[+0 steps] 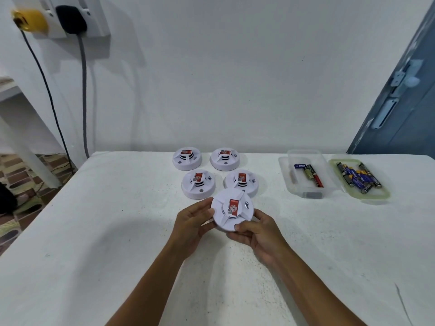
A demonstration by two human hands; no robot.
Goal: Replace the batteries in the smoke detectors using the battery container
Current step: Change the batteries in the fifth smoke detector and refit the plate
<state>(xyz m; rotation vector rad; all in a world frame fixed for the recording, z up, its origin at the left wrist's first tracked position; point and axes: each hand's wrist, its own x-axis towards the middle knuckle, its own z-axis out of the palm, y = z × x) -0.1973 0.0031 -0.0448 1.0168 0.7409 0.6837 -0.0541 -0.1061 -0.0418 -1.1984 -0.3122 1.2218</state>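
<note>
Holding the smoke detector (pixel 232 210) clear of the desk (pixel 117 220) between both hands, the person tilts its stickered face toward the camera, probably to find where the base twists off. The left hand (pixel 191 222) has a narrow grip, its fingertips curled onto the detector's left rim; the right hand (pixel 257 231) grips the near-right edge, thumb on top and fingers beneath. Just behind stand four more detectors (pixel 199 184), paired in two rows, face up. Well to the right lie the clear battery container (pixel 306 175), holding a few cells, and its lid (pixel 360 180), heaped with batteries, both within easy reach.
</note>
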